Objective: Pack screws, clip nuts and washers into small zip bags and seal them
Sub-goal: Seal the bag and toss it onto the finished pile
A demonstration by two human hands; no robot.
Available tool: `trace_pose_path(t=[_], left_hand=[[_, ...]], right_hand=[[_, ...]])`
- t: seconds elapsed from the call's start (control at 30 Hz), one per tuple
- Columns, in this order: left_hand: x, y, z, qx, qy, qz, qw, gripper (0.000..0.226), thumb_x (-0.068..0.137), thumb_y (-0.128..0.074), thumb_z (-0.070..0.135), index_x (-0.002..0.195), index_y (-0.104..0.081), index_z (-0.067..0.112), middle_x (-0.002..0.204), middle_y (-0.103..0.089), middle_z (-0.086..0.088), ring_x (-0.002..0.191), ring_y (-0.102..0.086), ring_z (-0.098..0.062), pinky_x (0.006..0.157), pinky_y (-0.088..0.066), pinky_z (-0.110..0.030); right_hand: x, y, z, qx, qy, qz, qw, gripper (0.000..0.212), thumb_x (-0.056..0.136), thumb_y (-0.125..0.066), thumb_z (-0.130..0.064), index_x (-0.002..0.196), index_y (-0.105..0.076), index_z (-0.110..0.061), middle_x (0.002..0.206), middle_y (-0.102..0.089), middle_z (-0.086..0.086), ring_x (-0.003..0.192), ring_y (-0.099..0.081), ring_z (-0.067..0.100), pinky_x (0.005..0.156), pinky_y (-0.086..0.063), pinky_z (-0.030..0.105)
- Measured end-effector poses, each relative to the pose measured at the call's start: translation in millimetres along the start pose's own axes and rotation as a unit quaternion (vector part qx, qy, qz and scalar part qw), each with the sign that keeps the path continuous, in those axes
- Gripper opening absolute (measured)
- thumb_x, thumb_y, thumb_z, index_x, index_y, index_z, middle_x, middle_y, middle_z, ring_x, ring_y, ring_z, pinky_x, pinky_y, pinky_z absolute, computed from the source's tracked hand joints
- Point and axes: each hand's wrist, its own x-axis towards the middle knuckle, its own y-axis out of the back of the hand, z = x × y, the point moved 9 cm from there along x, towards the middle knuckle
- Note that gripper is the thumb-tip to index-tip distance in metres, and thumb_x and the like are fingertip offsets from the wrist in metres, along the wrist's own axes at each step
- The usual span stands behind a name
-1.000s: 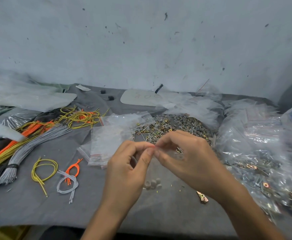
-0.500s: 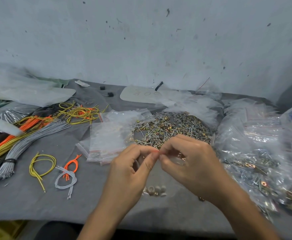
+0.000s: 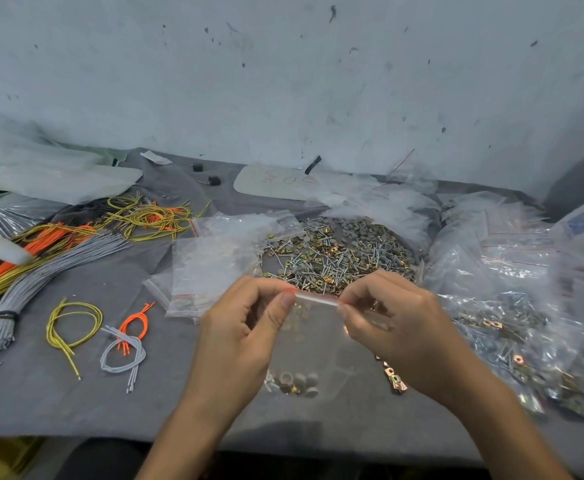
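I hold a small clear zip bag (image 3: 313,344) upright over the grey table. Its red-lined top strip (image 3: 318,298) stretches between my hands. My left hand (image 3: 245,334) pinches the strip's left end, and my right hand (image 3: 394,323) pinches its right end. Grey washers and brass clip nuts (image 3: 295,383) lie at the bottom of the bag. Behind my hands is a heap of loose screws, clip nuts and washers (image 3: 339,251). A few loose clip nuts (image 3: 392,375) lie under my right wrist.
A stack of empty zip bags (image 3: 210,268) lies left of the heap. Filled bags (image 3: 512,306) pile up on the right. Bundles of grey, orange and yellow wires (image 3: 41,258) and small wire loops (image 3: 124,348) cover the left side. The table's front edge (image 3: 75,434) is near me.
My hands have drawn apart along the bag's top strip, the right one sliding right. The bag now hangs spread between them.
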Motion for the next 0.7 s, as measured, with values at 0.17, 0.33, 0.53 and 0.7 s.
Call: trace_pose_path(t=[0.17, 0.33, 0.53, 0.7], left_hand=[[-0.9, 1.5, -7.3, -0.012, 0.017, 0.005, 1.000, 0.009, 0.092, -0.062, 0.043, 0.095, -0.068, 0.038, 0.081, -0.066, 0.007, 0.068, -0.057, -0.010, 0.062, -0.044, -0.023], [-3.2, 5.1, -13.9, -0.018, 0.035, 0.007, 0.999, 0.006, 0.092, -0.063, 0.038, 0.094, -0.069, 0.040, 0.080, -0.065, 0.007, 0.065, -0.053, -0.003, 0.060, -0.040, -0.016], [-5.3, 6.3, -17.1, -0.021, 0.048, 0.013, 0.999, 0.005, 0.092, -0.063, 0.041, 0.092, -0.068, 0.041, 0.077, -0.063, 0.004, 0.060, -0.048, -0.002, 0.057, -0.037, -0.013], [-6.1, 10.5, -22.8, -0.027, 0.070, 0.014, 0.997, 0.007, 0.091, -0.061, 0.040, 0.092, -0.068, 0.040, 0.082, -0.065, 0.003, 0.066, -0.054, -0.007, 0.060, -0.042, -0.017]], right_hand=[[-7.6, 0.6, 13.6, 0.002, -0.010, -0.009, 1.000, 0.007, 0.091, -0.066, -0.030, 0.086, -0.063, -0.032, 0.092, -0.059, -0.022, 0.088, -0.058, 0.008, 0.073, -0.041, 0.016], [-13.0, 2.3, 21.5, -0.002, -0.007, -0.005, 1.000, 0.013, 0.094, -0.060, -0.045, 0.088, -0.061, -0.034, 0.092, -0.059, -0.023, 0.088, -0.058, 0.008, 0.074, -0.040, 0.013], [-15.1, 8.2, 24.1, -0.019, 0.004, 0.022, 1.000, 0.026, 0.093, -0.068, -0.046, 0.078, -0.058, -0.028, 0.082, -0.054, -0.018, 0.074, -0.053, 0.008, 0.063, -0.037, 0.014], [-18.2, 7.1, 24.3, 0.006, -0.002, 0.005, 1.000, 0.014, 0.095, -0.065, -0.041, 0.086, -0.063, -0.030, 0.086, -0.059, -0.018, 0.078, -0.059, 0.011, 0.065, -0.047, 0.024]])
